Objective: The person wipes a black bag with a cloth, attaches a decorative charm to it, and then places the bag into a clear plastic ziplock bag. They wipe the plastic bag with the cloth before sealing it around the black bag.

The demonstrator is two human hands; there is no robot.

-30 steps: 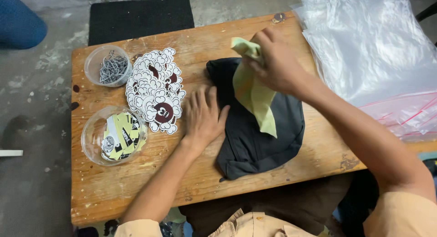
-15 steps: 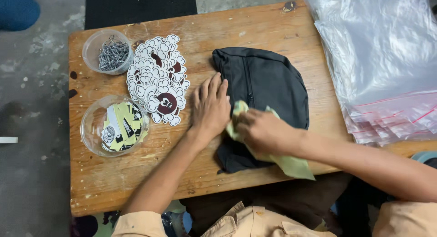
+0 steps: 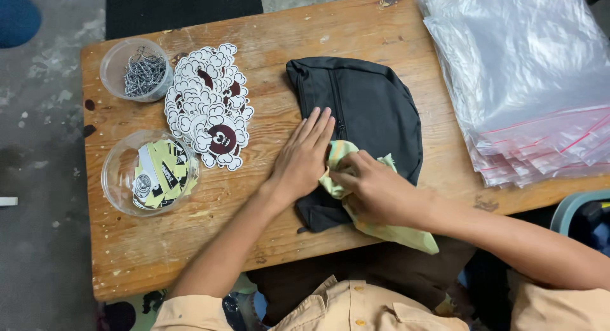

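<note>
A black zippered pouch (image 3: 368, 108) lies flat on the wooden table (image 3: 286, 32). My left hand (image 3: 304, 156) presses flat on the pouch's left edge, fingers spread and pointing away from me. My right hand (image 3: 375, 188) grips a bunched yellow-green cloth (image 3: 381, 226) and holds it against the near part of the pouch, just right of my left hand. The cloth's loose end hangs over the table's near edge.
A pile of white cloud-shaped stickers (image 3: 206, 105) lies left of the pouch. Two clear plastic cups stand at the left: one with metal chains (image 3: 136, 70), one with yellow tags (image 3: 152, 172). A stack of clear zip bags (image 3: 527, 83) covers the right side.
My right hand swept the cloth down the pouch from its far end to its near end. The left hand stayed pressed on the pouch's left edge.
</note>
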